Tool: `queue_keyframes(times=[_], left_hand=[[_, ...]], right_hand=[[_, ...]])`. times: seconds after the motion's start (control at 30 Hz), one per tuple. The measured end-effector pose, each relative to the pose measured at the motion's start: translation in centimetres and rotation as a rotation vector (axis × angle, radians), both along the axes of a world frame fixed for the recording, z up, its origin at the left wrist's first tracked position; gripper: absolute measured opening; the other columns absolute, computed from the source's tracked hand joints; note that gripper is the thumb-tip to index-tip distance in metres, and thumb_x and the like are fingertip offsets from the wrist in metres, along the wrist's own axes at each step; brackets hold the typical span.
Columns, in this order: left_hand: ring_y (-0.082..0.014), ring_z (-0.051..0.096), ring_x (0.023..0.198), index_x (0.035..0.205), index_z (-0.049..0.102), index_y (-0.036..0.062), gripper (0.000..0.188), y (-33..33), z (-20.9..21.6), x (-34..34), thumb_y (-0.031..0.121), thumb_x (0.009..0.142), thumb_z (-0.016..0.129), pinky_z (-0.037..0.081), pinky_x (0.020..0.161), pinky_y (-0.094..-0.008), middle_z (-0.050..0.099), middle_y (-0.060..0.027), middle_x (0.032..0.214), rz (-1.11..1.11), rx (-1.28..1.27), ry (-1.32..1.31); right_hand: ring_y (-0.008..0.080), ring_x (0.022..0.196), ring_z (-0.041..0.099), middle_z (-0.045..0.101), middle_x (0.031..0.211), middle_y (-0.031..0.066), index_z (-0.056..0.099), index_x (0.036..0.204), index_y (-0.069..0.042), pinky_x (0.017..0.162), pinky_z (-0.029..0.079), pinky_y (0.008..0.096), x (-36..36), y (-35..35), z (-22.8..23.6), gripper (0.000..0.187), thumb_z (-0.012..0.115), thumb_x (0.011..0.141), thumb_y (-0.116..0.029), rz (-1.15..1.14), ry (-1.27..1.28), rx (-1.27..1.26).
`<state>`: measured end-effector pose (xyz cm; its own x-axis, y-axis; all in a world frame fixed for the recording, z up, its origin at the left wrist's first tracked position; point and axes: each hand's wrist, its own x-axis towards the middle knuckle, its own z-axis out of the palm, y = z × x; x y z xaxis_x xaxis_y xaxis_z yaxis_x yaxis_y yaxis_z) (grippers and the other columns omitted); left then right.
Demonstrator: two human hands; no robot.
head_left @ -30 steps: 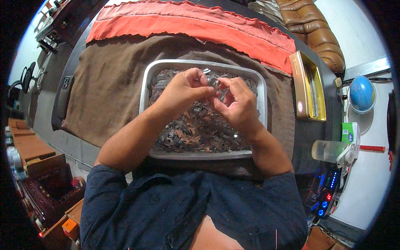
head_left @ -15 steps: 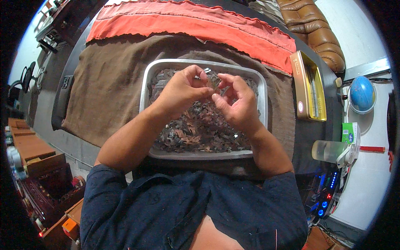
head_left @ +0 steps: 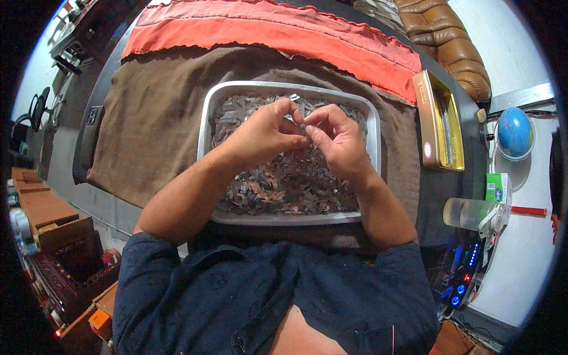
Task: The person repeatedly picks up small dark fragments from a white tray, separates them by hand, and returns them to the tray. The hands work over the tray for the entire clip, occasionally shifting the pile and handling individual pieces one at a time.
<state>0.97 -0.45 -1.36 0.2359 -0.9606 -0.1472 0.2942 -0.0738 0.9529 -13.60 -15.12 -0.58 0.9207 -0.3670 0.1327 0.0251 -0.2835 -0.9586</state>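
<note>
A silver metal tray (head_left: 204,127) lies on a brown cloth, with a loose heap of small flat irregular pieces (head_left: 278,192) in it, dark grey and pinkish brown, much like jigsaw puzzle pieces. Above the heap's far half, my two hands meet at the fingertips. The thumb and fingers of my left hand (head_left: 266,131) are bent into a pinch. My right hand (head_left: 337,139) pinches too, its thumb and forefinger close to the left fingertips. Whatever small thing is between them is mostly covered by the fingers, too small to name.
The brown cloth (head_left: 154,124) covers much of the dark table, and a red cloth (head_left: 272,29) runs along its far side. To the right stand an open gold tin (head_left: 421,118), a blue globe (head_left: 513,127) and a clear jug (head_left: 464,213). A black device (head_left: 89,142) sits at the left edge.
My fingertips have drawn closer together, and the fingers of my right hand have curled in more. Both hands stay over the tray.
</note>
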Motion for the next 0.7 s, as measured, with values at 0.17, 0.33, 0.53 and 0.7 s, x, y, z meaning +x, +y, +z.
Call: queue_keyframes(times=[0.17, 0.33, 0.53, 0.7], left_hand=[[-0.0180, 0.072, 0.081, 0.109, 0.047, 0.0068, 0.028, 0.2, 0.1, 0.0, -0.001, 0.093, 0.068, 0.057, 0.068, -0.0284, 0.069, -0.0071, 0.092, -0.029, 0.003, 0.033], [-0.0186, 0.073, 0.080, 0.109, 0.047, 0.0013, 0.026, -0.1, -0.3, 0.0, -0.002, 0.091, 0.066, 0.056, 0.067, -0.0284, 0.070, -0.0126, 0.089, 0.001, -0.006, -0.024], [-0.0185, 0.073, 0.082, 0.109, 0.047, 0.0017, 0.025, -0.1, -0.4, 0.0, -0.004, 0.092, 0.064, 0.055, 0.066, -0.0287, 0.070, -0.0119, 0.089, -0.025, -0.019, -0.057], [-0.0209, 0.073, 0.084, 0.109, 0.047, 0.0009, 0.024, 0.0, 0.0, 0.2, -0.002, 0.093, 0.064, 0.057, 0.069, -0.0300, 0.070, -0.0143, 0.091, -0.049, -0.010, 0.033]], right_hand=[[0.0111, 0.085, 0.061, 0.062, 0.097, 0.0041, 0.064, 0.104, -0.002, 0.078, 0.053, 0.0277, -0.1, -0.3, 0.1, 0.012, 0.068, 0.095, -0.009, 0.015, 0.058, 0.186], [0.0119, 0.085, 0.060, 0.061, 0.095, 0.0044, 0.064, 0.102, -0.002, 0.078, 0.052, 0.0288, 0.1, -0.4, -0.3, 0.013, 0.069, 0.095, -0.011, -0.008, 0.091, 0.095], [0.0108, 0.085, 0.057, 0.058, 0.095, 0.0023, 0.061, 0.101, -0.002, 0.078, 0.050, 0.0279, 0.2, -0.8, -0.9, 0.012, 0.067, 0.097, -0.011, 0.042, 0.001, 0.081], [0.0090, 0.088, 0.056, 0.057, 0.098, 0.0001, 0.059, 0.107, -0.003, 0.081, 0.048, 0.0261, 0.1, -0.6, -0.4, 0.011, 0.062, 0.101, -0.012, 0.040, -0.007, 0.327]])
